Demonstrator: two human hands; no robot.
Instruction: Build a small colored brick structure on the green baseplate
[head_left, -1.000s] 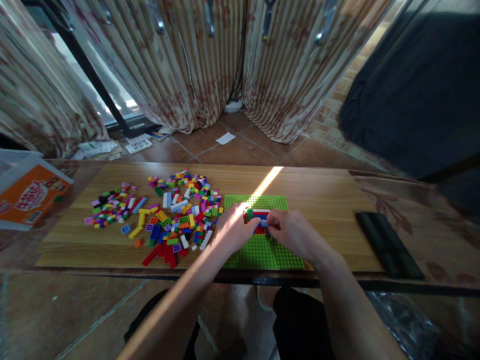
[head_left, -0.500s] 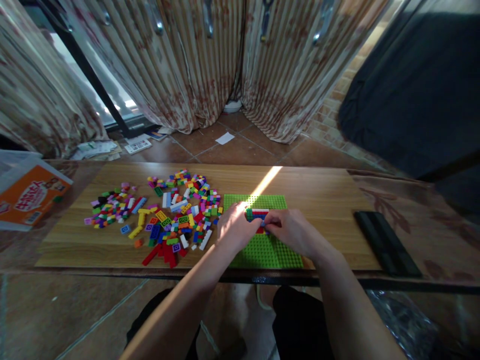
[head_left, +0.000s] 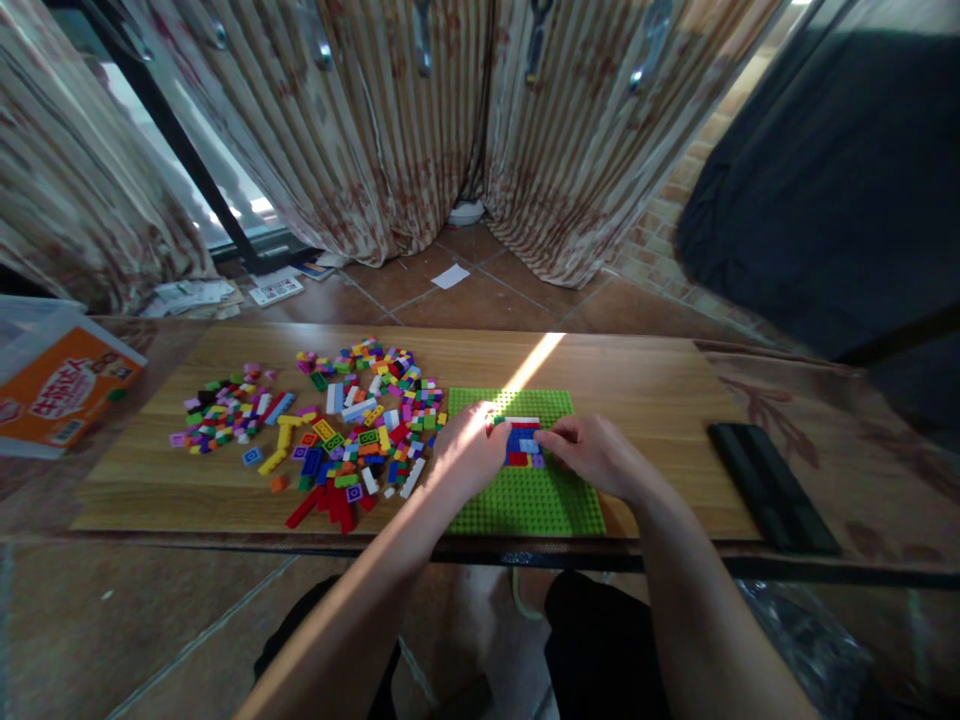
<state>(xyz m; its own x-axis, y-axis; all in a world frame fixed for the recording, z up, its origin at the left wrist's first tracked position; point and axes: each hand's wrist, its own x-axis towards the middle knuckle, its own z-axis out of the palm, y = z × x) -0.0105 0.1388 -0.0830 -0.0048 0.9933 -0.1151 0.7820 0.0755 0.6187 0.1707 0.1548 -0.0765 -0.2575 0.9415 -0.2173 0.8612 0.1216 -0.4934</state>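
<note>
A low build of toy bricks (head_left: pixel 523 458), with white, red, blue and purple pieces, sits on a green studded baseplate (head_left: pixel 525 505). A light blue brick (head_left: pixel 529 446) lies across its blue middle. My left hand (head_left: pixel 471 450) is closed along the build's left side, its thumb at the blue bricks and its other fingers partly hidden. At the right side, my right hand (head_left: pixel 592 452) has its fingers drawn together, fingertips touching the edge beside the light blue brick.
Loose coloured bricks (head_left: pixel 367 438) spread left of the baseplate, with a smaller pile (head_left: pixel 225 415) farther left. An orange-labelled plastic box (head_left: pixel 67 385) stands at the far left. A black flat object (head_left: pixel 772 487) lies at the right of the wooden board (head_left: pixel 652 390).
My right hand has drawn back slightly to the right and its fingers have shifted, uncovering the light blue brick and more of the build. My left thumb has pulled back a little leftward.
</note>
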